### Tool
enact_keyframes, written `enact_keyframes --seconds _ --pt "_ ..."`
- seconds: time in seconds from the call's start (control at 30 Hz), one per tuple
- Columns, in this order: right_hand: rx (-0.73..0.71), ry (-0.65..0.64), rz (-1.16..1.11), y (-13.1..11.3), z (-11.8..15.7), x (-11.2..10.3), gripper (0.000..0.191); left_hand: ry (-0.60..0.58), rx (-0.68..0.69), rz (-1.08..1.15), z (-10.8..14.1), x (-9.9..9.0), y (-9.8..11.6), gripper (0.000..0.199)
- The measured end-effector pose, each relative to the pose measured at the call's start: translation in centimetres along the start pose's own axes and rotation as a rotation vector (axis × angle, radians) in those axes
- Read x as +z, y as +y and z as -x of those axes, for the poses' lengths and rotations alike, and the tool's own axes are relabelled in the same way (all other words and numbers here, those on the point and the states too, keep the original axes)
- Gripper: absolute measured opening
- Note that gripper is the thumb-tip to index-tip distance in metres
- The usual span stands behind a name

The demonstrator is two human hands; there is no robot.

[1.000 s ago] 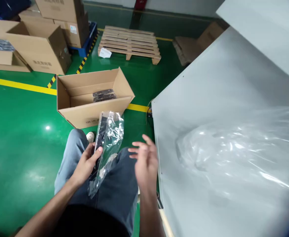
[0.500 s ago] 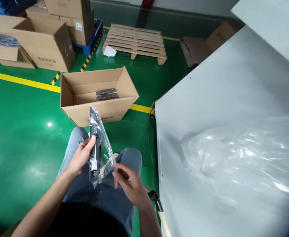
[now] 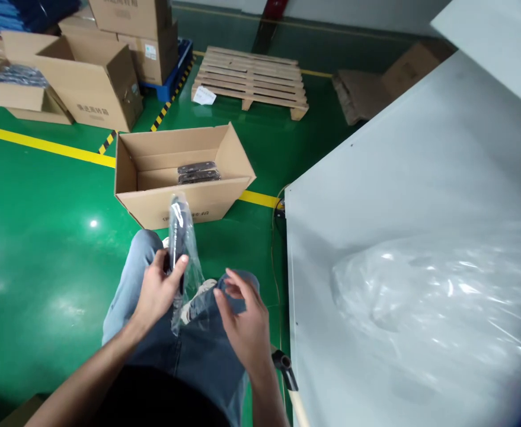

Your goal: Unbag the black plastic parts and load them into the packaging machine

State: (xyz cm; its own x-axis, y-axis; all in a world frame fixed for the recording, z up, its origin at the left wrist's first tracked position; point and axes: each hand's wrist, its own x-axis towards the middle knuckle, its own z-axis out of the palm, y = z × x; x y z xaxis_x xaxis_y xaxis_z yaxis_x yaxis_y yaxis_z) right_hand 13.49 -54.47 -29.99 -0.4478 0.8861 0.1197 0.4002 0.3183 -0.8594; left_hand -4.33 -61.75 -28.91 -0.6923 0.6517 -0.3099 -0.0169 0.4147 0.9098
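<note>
My left hand (image 3: 162, 283) grips a long black part (image 3: 179, 234) around its middle, thumb on one side and fingers on the other. A clear plastic bag (image 3: 192, 261) encloses the part and hangs loose on its right side. The part stands nearly upright over my lap; its exact kind is unclear. My right hand (image 3: 245, 314) is just right of the bag, apart from it, with thumb and fingers spread and nothing between them. In front of my knees stands an open cardboard box (image 3: 153, 207) holding several dark bagged parts (image 3: 198, 172).
A light grey work surface (image 3: 317, 237) fills the right side, with a heap of clear plastic (image 3: 424, 296) on it. Beyond the box are a wooden pallet (image 3: 251, 80) and more cardboard boxes (image 3: 95, 104). A black pipe joint (image 3: 283, 363) is near my right forearm.
My right hand has let go of the bag's loose edge and opened, moving slightly right. My left hand has turned the bagged part narrower to view, and the loose plastic has dropped closer to it.
</note>
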Motion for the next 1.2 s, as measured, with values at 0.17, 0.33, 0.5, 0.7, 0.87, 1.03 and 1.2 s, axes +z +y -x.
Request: enact_keyframes --seconds 0.17,0.33,0.5,0.7,0.87,1.03,1.2 --pt "-0.121 0.064 0.180 -1.9 -1.0 2.4 0.025 -0.070 0.049 -0.078 1.7 1.5 -0.6 0.048" --pt "0.108 0.182 -0.120 -0.5 -1.4 2.1 0.022 -0.128 -0.014 -0.038 1.8 0.9 -0.7 0.049" --pt "0.465 0.093 -0.588 1.3 -1.5 0.9 0.031 -0.406 -0.193 0.287 1.7 -0.4 -1.1 0.058" --pt "0.424 0.050 -0.434 0.9 -1.1 1.1 0.047 -0.374 -0.179 0.245 1.9 -0.2 -2.2 0.056" --pt "0.281 0.165 -0.143 0.5 -1.6 1.8 0.043 -0.415 -0.095 0.147 2.6 0.1 -2.5 0.054" --pt "0.137 0.218 0.017 0.7 -1.5 1.6 0.039 -0.347 -0.358 0.297 3.5 -0.6 -2.2 0.069" --pt "0.360 0.077 -0.346 -0.9 -0.6 0.8 0.046 -0.419 -0.482 0.380 2.7 -1.0 -3.1 0.074"
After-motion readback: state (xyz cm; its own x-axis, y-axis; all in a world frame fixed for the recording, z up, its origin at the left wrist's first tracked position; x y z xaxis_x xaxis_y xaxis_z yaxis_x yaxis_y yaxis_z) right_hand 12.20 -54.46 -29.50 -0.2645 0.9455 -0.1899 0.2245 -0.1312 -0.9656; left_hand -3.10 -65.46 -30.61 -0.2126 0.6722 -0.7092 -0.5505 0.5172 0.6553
